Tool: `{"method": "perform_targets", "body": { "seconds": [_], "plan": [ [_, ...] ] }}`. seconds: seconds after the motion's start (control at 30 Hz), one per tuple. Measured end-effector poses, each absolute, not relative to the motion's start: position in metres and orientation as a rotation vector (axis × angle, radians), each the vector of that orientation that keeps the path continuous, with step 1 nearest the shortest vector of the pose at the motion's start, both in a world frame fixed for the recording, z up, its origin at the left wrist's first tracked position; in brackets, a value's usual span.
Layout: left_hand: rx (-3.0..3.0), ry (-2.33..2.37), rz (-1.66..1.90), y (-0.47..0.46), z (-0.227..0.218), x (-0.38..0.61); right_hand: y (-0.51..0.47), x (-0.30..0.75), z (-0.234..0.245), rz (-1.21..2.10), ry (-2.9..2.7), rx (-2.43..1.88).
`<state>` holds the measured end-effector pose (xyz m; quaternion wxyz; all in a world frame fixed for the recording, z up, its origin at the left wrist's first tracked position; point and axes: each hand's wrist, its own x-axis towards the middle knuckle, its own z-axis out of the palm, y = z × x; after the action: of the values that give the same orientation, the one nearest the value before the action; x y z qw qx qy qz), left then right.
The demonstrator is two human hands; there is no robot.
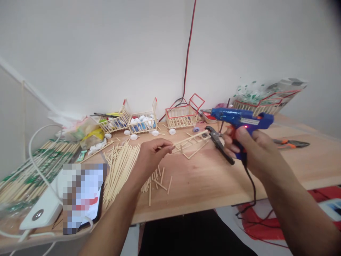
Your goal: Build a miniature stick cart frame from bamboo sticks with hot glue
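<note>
Our left fingers (pixel 163 143) pinch a pale, ladder-like wooden-stick frame (pixel 192 138) over the light-brown wooden desk (pixel 197 185); our right fingers (pixel 229 146) wrap a blue plastic glue gun (pixel 230 115). A loose pinch could let the frame twist.

Glue gun (pixel 234 117) in right hand (pixel 252 145), stick frame (pixel 191 138) in left hand (pixel 151 156).

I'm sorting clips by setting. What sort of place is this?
Probably a small craft workspace: a wooden table holds loose sticks and small stick-built carts, and the right hand holds a glue gun.
</note>
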<state>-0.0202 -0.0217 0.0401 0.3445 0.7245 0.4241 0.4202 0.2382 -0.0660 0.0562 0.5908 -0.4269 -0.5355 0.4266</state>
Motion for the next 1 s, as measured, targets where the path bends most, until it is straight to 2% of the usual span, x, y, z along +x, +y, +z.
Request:
{"method": "perform_targets", "body": {
  "seconds": [0.13, 0.43, 0.67, 0.77, 0.9, 1.0],
  "plan": [
    [2.03, 1.038, 1.043, -0.027, 0.047, -0.02, -0.067, 0.265, 0.062, 1.036, -1.33, -1.073],
    [1.919, 0.967, 0.865, -0.026, 0.048, -0.023, -0.072, 0.287, 0.047, 1.284, -1.429, -1.237],
    [1.934, 1.023, 0.778, -0.026, 0.048, -0.025, -0.065, 0.28, 0.034, 1.244, -1.45, -1.241],
    [1.866, 1.077, 0.751, -0.025, 0.048, -0.024, -0.064, 0.277, 0.029, 0.904, -1.551, -1.468],
    [1.708, 1.107, 0.747, -0.022, 0.045, -0.023, -0.063, 0.288, 0.027, 0.021, -1.645, -1.862],
    [1.595, 1.093, 0.767, -0.02, 0.043, -0.022, -0.059, 0.314, 0.025, -0.228, -1.671, -1.991]
  ]
}}
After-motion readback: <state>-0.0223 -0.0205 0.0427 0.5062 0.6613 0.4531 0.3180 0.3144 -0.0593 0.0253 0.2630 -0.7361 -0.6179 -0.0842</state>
